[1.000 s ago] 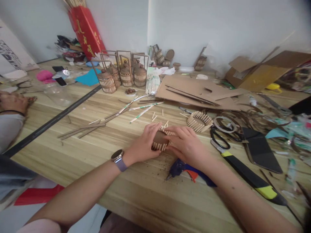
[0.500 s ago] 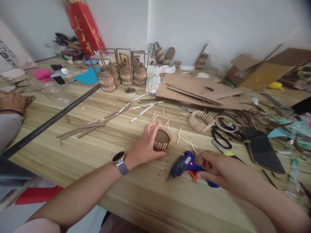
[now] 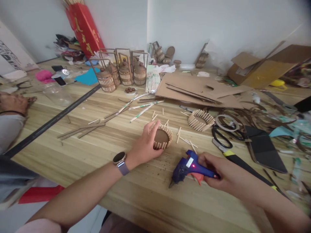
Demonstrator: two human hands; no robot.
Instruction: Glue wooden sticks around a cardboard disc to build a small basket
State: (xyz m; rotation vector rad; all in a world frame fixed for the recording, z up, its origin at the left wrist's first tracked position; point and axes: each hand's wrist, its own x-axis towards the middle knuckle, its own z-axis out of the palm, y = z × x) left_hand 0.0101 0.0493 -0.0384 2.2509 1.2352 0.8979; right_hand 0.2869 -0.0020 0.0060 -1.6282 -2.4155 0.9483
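Note:
My left hand point(image 3: 147, 142) is curved around the left side of a small round basket point(image 3: 162, 137), with the thumb at its front and the fingers over its far rim. The basket has a brown disc for a base and short pale sticks standing round its edge. In my right hand point(image 3: 217, 171) is a blue hot glue gun point(image 3: 188, 166), gripped by its handle. Its dark nozzle points down and left, just right of the basket, and a red light glows on its side. Loose short sticks point(image 3: 179, 134) lie between basket and gun.
Another stick ring point(image 3: 200, 120) lies behind, near black-handled scissors point(image 3: 222, 137) and a phone point(image 3: 266, 149). A box cutter point(image 3: 250, 166) is beyond my right hand. Finished lidded baskets point(image 3: 125, 72) stand at the back, beside cardboard point(image 3: 194, 89). Another person's hand point(image 3: 13, 102) rests at left.
My right hand has closed around the glue gun's handle, and the gun is turned and lifted slightly. The box cutter shows more now. My left hand stays at the basket.

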